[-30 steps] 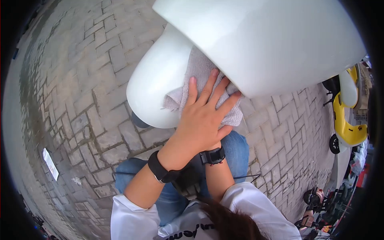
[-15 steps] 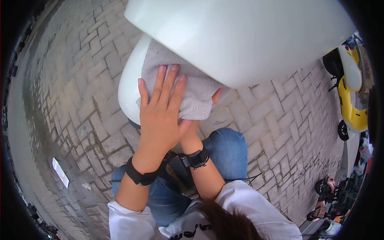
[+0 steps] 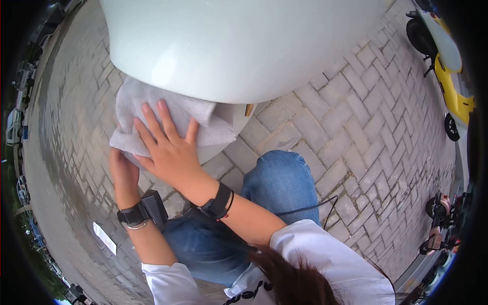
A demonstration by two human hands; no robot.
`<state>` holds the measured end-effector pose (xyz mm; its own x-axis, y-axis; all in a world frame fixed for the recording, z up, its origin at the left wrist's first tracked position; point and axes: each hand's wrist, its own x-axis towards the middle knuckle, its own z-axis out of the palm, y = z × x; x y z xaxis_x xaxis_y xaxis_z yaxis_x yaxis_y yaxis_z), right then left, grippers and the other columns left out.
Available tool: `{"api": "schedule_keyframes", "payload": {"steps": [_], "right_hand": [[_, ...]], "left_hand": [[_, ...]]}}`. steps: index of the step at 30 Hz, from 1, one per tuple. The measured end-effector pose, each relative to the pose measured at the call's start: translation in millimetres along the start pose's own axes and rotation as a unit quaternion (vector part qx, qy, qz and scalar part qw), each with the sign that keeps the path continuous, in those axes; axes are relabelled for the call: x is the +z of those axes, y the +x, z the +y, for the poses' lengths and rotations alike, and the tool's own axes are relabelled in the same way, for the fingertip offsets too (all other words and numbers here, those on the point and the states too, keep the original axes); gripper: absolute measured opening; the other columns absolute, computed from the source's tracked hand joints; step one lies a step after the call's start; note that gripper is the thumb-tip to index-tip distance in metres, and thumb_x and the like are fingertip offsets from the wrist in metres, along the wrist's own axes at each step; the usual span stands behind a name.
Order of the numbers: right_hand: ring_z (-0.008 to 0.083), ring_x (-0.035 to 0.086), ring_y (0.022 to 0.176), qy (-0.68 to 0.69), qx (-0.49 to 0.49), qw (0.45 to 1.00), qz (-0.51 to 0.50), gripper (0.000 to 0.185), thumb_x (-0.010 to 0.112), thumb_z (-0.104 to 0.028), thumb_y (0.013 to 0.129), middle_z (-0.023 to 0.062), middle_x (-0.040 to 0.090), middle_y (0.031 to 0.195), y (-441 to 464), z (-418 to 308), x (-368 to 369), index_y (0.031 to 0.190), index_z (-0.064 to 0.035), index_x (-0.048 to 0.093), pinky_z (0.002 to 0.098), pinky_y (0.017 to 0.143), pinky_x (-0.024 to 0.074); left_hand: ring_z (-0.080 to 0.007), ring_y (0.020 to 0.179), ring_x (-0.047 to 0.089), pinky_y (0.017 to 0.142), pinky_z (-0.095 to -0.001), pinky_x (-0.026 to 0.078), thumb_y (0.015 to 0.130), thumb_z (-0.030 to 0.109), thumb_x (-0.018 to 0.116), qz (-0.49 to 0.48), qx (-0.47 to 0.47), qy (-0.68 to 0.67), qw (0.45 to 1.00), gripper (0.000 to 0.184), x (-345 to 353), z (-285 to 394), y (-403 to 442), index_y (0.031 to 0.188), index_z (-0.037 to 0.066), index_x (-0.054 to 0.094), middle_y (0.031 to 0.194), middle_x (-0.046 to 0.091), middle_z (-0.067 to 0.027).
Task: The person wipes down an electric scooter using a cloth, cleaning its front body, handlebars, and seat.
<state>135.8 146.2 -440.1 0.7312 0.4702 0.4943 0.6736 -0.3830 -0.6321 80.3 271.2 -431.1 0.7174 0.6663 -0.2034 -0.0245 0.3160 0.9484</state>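
Observation:
A light grey towel-like cloth (image 3: 134, 109) lies rumpled over a lower white curved part (image 3: 213, 150), just under a large glossy white shell (image 3: 229, 46). My right hand (image 3: 173, 155) presses flat on the cloth, its fingers spread and pointing up and left. At the cloth's lower left corner is my left hand (image 3: 124, 173), its fingers curled around the edge; their tips are hidden by the cloth. A small orange-brown piece (image 3: 249, 110) shows at the right end of the lower white part.
Grey paving bricks (image 3: 325, 122) surround my jeans-covered knee (image 3: 284, 183). A thin black cable (image 3: 310, 206) runs past the knee. On the left, a white slip of paper (image 3: 104, 238) lies on the ground. A yellow and white scooter (image 3: 455, 99) stands at the right.
My left hand has left the top of the cloth for its lower left edge. My right hand has come out from beneath and now lies spread on top. The view has shifted.

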Motion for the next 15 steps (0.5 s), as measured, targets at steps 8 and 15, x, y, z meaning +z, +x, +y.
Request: {"api": "schedule_keyframes", "payload": {"steps": [8,15], "right_hand": [[0.0376,0.015,0.129,0.136,0.092,0.983,0.077,0.055,0.046,-0.033,0.081,0.0175,0.025,0.136,-119,44,1,0.125,-0.0016,0.036,0.0582,0.1,0.0127],[0.0309,0.024,0.125,0.415,0.284,0.846,0.179,0.056,0.031,-0.035,0.087,0.0177,0.03,0.133,-76,106,-38,0.128,0.0025,0.028,0.0405,0.102,0.0186]], "left_hand": [[-0.0333,0.13,0.018,0.104,-0.0446,0.013,0.059,0.028,0.067,-0.28,0.15,0.428,0.846,0.065,33,21,-51,0.118,0.005,0.052,0.141,0.018,-0.0177],[-0.0377,0.129,0.019,0.101,-0.0551,0.004,0.058,0.039,0.07,-0.303,0.261,0.607,0.687,0.058,102,-15,-80,0.102,0.003,0.061,0.136,0.03,-0.0153]]}}
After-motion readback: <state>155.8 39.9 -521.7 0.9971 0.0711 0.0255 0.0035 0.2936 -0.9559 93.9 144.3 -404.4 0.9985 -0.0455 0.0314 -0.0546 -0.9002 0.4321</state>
